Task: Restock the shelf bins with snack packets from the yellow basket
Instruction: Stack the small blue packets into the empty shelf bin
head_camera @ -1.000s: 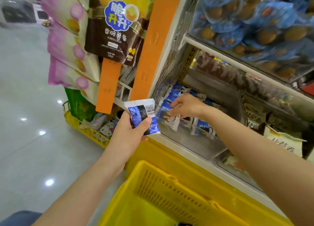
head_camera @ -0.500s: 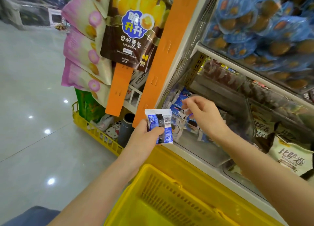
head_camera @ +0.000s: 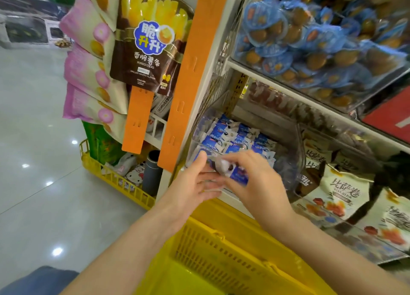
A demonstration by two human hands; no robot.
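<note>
The right hand pinches a blue packet. The left hand is flat and open just beside it. At eleven o'clock, a brown bag says "POTATO STICKS".

Our two bare forearms rise from the lower edge and converge, so that the two grips meet. Our left grip is turned palm inward, its fingers straight and pointing right, thumb raised above them. Our right grip shows us its back, fingers curled downward and pinching a small blue-and-white packet at their tips. Motion blur hides whether our left fingers touch the packet or the right fingertips.
</note>
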